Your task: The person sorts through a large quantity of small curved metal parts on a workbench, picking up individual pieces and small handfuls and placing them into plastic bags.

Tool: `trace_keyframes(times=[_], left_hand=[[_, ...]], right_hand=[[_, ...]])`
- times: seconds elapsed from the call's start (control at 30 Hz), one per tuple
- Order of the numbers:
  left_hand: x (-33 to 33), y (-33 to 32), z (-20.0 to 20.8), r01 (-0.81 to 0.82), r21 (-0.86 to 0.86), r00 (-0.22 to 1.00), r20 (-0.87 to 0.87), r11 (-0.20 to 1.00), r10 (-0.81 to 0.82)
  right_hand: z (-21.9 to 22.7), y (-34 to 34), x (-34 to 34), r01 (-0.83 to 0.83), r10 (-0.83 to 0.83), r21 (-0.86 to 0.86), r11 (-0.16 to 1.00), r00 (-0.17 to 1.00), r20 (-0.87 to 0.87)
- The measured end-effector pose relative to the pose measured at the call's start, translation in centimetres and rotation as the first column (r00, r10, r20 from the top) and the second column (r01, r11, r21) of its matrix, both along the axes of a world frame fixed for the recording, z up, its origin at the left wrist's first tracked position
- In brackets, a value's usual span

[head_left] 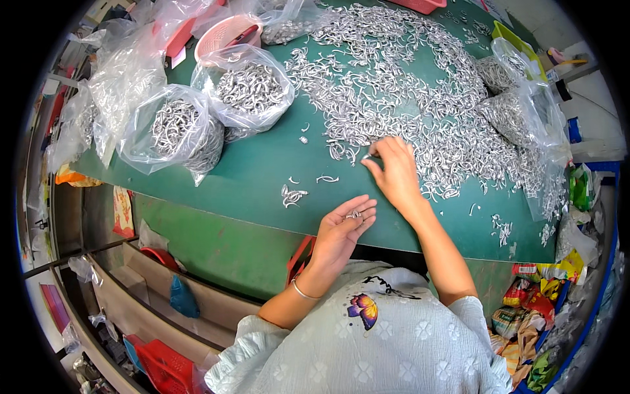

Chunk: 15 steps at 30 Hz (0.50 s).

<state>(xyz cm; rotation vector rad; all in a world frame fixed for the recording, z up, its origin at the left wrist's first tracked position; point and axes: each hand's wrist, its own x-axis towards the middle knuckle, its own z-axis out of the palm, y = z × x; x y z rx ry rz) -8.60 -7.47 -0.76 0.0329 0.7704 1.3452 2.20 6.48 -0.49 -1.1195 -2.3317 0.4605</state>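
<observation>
My left hand point(345, 230) is palm up above the table's near edge, fingers curled around a few small curved silver metal pieces point(354, 215). At the near edge of a wide spread of the same curved metal pieces point(400, 98), my right hand point(397, 174) bends down, thumb and forefinger close together. A silvery bit shows at those fingertips, too small to make out clearly. On the green table point(256, 174), a little cluster of pieces point(292, 196) lies left of my hands, with a few single ones around it.
Two clear plastic bags point(177, 134) point(249, 92) full of metal pieces stand at the left. Behind them is a pink basket point(226, 36) with a red-handled tool. More filled bags point(518, 118) and a yellow-green tray point(518, 46) line the right side. A red stool point(302, 257) shows below the table.
</observation>
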Motion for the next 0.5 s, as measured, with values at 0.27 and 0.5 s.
trace_keyframes(times=[0.27, 0.5], left_hand=[[-0.1, -0.2, 0.0, -0.084, -0.02, 0.995, -0.051, 0.996, 0.083], [-0.7, -0.7, -1.4, 0.0, 0.091, 0.996, 0.089, 0.996, -0.008]], right_hand=[[1.5, -3.5, 4.5, -0.152, 0.163, -0.108, 0.982, 0.982, 0.098], [2.5, -3.8, 7.5, 0.021, -0.002, -0.22, 0.975, 0.996, 0.085]])
